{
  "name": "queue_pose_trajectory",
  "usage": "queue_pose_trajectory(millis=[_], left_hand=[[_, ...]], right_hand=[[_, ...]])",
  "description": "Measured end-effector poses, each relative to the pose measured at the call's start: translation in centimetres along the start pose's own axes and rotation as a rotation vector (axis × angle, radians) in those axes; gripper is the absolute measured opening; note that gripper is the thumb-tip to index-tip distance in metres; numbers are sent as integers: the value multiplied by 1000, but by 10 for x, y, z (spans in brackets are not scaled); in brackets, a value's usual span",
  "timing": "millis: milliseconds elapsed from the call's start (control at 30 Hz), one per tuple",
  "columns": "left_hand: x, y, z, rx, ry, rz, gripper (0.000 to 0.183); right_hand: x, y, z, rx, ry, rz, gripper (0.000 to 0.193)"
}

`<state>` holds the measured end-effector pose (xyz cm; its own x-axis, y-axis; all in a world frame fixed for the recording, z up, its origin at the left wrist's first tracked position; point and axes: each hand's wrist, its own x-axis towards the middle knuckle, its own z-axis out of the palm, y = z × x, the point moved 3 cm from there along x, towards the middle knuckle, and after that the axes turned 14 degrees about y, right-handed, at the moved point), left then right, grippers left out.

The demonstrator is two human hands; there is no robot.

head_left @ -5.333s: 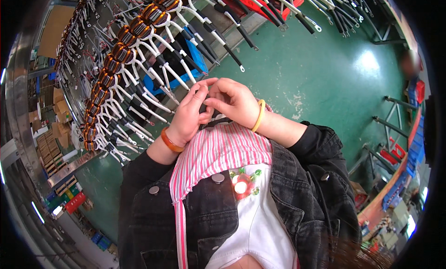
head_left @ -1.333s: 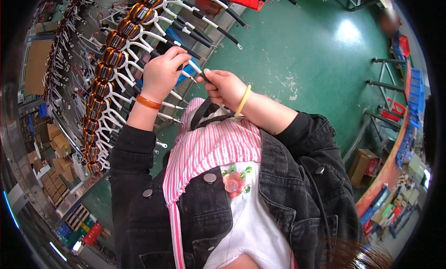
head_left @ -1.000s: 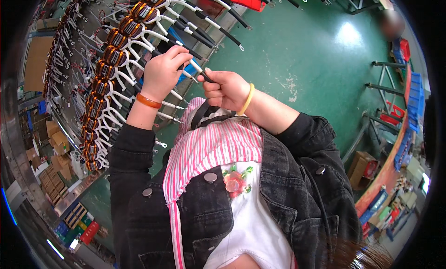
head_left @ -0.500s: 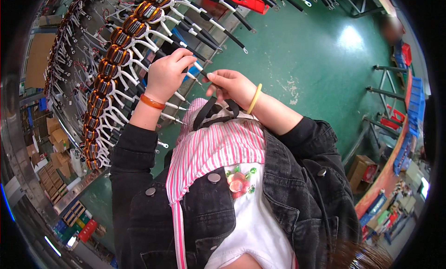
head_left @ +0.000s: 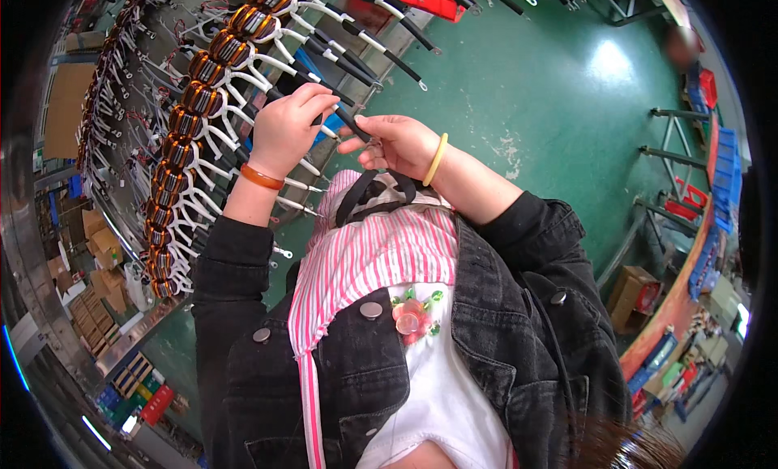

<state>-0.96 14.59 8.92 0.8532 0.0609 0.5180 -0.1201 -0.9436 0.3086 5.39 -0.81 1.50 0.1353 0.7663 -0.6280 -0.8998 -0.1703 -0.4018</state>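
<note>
- Two hands up in front of the chest, close together, near the middle of the view.
- Left hand (head_left: 288, 128) at about 10 o'clock from the middle, fingers curled shut around a black wire (head_left: 350, 125), thumb and fingertips pinching it so it stays put.
- Right hand (head_left: 399, 143) just to the right, at about 12 o'clock, half closed, fingertips meeting the far end of that same black wire, likely to keep the end steady for close finger work.
- Cannot tell whether the right fingers truly pinch the tip or only touch it.
- Black wire running slantwise between both hands, held high and near the eyes, likely for a good look.
- Long row of orange coils (head_left: 188, 137) at 9 to 11 o'clock, lined up side by side on a rack, white and black wires sticking out to the right, within easy reach of the left hand.
- Orange bangle (head_left: 261, 177) on the left wrist, yellow band (head_left: 435, 158) on the right wrist.
- Pink striped apron (head_left: 369, 262) over a dark denim jacket (head_left: 519, 323), at 6 o'clock.
- Green floor (head_left: 559, 88) at 1 to 3 o'clock, far below.
</note>
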Motion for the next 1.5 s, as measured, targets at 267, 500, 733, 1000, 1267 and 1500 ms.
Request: queue_pose_trajectory(millis=[267, 500, 733, 1000, 1267, 1500], left_hand=[[-1, -1, 1, -6, 8, -13, 18], [-5, -1, -4, -7, -12, -131, 23], [-31, 12, -27, -622, 112, -828, 21], [-50, 82, -5, -1344, -102, -1360, 34], [-67, 63, 0, -1370, -85, -1386, 32], [-44, 67, -19, -539, 16, -680, 23]], right_hand=[[3, 2, -3, -8, -8, -3, 33], [0, 2, -4, -25, 3, 1, 36], [-19, -1, -41, -574, 440, -357, 36], [-63, -14, 43, -1088, 57, -1366, 22], [-70, -12, 38, -978, 269, -1320, 8], [-70, -13, 24, -779, 381, -883, 8]])
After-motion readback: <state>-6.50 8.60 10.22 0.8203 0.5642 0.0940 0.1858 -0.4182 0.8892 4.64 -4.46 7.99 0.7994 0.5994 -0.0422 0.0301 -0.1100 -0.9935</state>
